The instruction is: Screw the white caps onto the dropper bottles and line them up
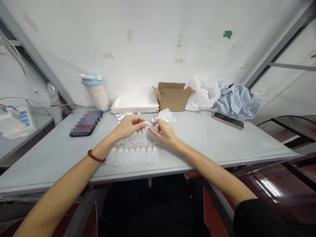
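Above the middle of the table, my left hand (130, 126) pinches a small white cap (146, 123) between thumb and forefinger. My right hand (165, 131) is close beside it, thumb and forefinger apart, with nothing I can make out between them. Below the hands, translucent white bottle-shaped pieces (127, 156) with thin white cord loops lie in a row. A second row of similar pieces (137, 137) is partly covered by my left hand. Several loose white caps (128, 114) are gathered behind that hand. More translucent pieces (166, 116) lie heaped behind my right hand.
Along the wall stand a blue-lidded tumbler (97, 93), a stack of white trays (135, 105), an open cardboard box (174, 98), a white plastic bag (203, 93) and a light blue cloth (235, 100). Phones lie left (86, 123) and right (228, 120) on the grey table (197, 141).
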